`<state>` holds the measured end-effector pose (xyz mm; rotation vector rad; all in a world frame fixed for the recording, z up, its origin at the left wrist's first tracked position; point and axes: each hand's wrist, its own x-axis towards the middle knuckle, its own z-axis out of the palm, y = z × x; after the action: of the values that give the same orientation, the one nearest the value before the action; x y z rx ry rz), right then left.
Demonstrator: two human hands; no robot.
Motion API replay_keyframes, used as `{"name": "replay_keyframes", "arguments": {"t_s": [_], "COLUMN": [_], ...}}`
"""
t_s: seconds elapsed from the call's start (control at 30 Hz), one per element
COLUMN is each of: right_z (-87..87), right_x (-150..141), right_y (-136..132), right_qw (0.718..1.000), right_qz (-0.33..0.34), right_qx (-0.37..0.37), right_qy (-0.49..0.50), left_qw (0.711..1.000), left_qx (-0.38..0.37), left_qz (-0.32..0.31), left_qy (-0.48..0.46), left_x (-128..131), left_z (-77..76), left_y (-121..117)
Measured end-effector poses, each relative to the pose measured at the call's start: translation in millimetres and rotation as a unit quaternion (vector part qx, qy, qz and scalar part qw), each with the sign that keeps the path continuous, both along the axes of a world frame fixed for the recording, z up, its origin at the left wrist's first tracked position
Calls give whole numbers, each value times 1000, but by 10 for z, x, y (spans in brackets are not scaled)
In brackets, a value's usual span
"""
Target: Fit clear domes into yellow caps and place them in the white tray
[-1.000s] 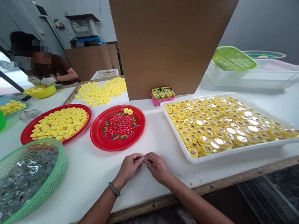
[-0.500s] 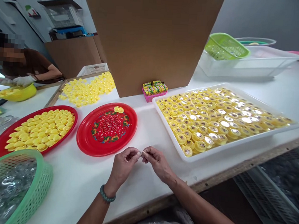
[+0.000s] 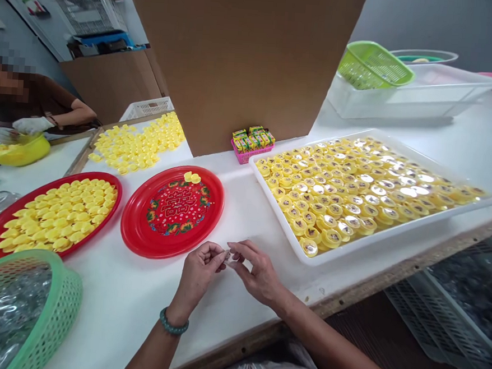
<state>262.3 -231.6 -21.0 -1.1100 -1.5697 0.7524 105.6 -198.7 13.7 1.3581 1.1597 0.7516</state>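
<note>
Left grip (image 3: pixel 200 274) — tiny piece (image 3: pixel 226 255) — right grip (image 3: pixel 259 274) beside.

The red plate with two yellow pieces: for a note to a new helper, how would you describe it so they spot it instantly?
On the white table, two red plates lie before a tall brown cardboard sheet. Yours is the round red plate just beyond the person's left hand. Unlike its neighbour, heaped with yellow pieces, it has a printed floral centre and only two yellow pieces.
</note>
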Motion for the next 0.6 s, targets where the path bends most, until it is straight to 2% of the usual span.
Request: {"name": "replay_keyframes", "arguments": {"t_s": [0.17, 0.3, 0.47, 0.53, 0.6], "right_z": [-55, -72, -76, -66, -56], "right_x": [-9, -5, 5, 10, 14], "right_y": [-12, -12, -5, -2, 1], "right_qw": [986, 976, 977, 981, 983], "right_qz": [-40, -59, -93, -105, -120], "right_qx": [82, 83, 71, 60, 44], "right_qy": [-137, -191, -176, -153, -131], "left_qw": [999, 1000, 998, 995, 986], "left_qx": [-29, -26, -12, 4, 69], "left_qz": [8, 3, -32, -61, -88], "left_qy": [-10, 3, 60, 80, 128], "left_x": [10, 41, 93, 97, 70], "left_z": [-15, -34, -14, 63, 191], "left_y": [9, 50, 110, 184, 371]}}
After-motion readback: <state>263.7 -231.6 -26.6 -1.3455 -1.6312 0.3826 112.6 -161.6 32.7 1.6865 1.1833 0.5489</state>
